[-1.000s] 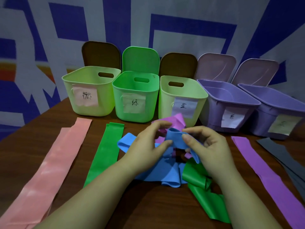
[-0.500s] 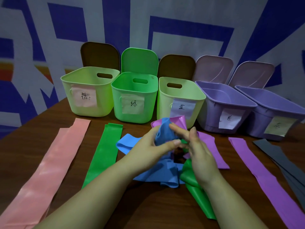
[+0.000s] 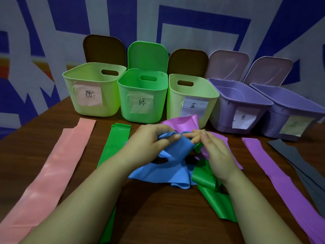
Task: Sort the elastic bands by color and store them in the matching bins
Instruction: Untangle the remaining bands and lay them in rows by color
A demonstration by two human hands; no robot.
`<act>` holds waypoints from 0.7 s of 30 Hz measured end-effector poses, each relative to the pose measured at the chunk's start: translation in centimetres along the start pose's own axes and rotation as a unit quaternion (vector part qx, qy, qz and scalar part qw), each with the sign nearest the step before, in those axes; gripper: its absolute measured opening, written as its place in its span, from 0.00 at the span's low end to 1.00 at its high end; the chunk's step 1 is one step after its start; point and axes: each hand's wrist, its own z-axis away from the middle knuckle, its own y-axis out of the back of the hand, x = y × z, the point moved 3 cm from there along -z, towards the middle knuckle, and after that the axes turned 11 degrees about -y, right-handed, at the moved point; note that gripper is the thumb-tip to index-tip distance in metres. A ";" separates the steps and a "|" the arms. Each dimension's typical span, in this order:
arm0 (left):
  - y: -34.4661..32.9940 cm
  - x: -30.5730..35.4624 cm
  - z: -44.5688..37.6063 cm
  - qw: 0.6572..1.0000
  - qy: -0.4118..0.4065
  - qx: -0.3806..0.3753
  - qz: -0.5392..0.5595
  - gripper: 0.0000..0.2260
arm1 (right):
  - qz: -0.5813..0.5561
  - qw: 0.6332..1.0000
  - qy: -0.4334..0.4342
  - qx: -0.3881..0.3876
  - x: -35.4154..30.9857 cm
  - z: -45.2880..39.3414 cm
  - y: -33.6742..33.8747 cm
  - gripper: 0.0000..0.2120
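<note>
A crumpled blue band [image 3: 168,171] lies in a heap at the table's middle, tangled with a green band [image 3: 209,191] and a purple band [image 3: 182,124]. My left hand [image 3: 149,143] pinches the blue band's raised upper fold. My right hand [image 3: 216,155] grips the same fold from the right, fingertips nearly meeting the left ones. Behind the heap stand several open bins in a row: a pale green one with a pink label [image 3: 109,95], a green one [image 3: 158,95], a pale green one with a blue label [image 3: 174,99], and two purple ones [image 3: 226,110] [image 3: 274,127].
Flat on the wooden table [image 3: 163,217] lie a pink band [image 3: 52,173] at the left, a green band [image 3: 116,143] beside it, a purple band [image 3: 281,182] at the right and grey bands [image 3: 302,162] at the far right. Bin lids lean against the patterned wall.
Both hands have worked along the blue band's fold, gathering it and lifting it a little. The right hand has shifted back to the right of the fold.
</note>
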 end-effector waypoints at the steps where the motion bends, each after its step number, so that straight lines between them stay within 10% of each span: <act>1: 0.5 -0.1 0.0 0.999 -0.012 0.032 -0.023 0.12 | 0.032 0.999 0.015 0.006 0.0 -0.1 0.1 0.25; 8: 2.8 0.6 -0.1 0.973 0.003 0.225 0.058 0.11 | 0.241 0.959 0.125 0.084 -0.3 0.0 0.7 0.11; 16: 0.5 0.3 0.0 0.997 -0.050 0.035 0.040 0.07 | 0.224 0.969 0.062 0.083 -0.4 0.3 -0.3 0.35; 21: 1.5 0.0 -0.1 0.992 -0.052 0.111 0.034 0.07 | 0.281 0.954 0.073 0.079 0.7 -0.6 -0.1 0.17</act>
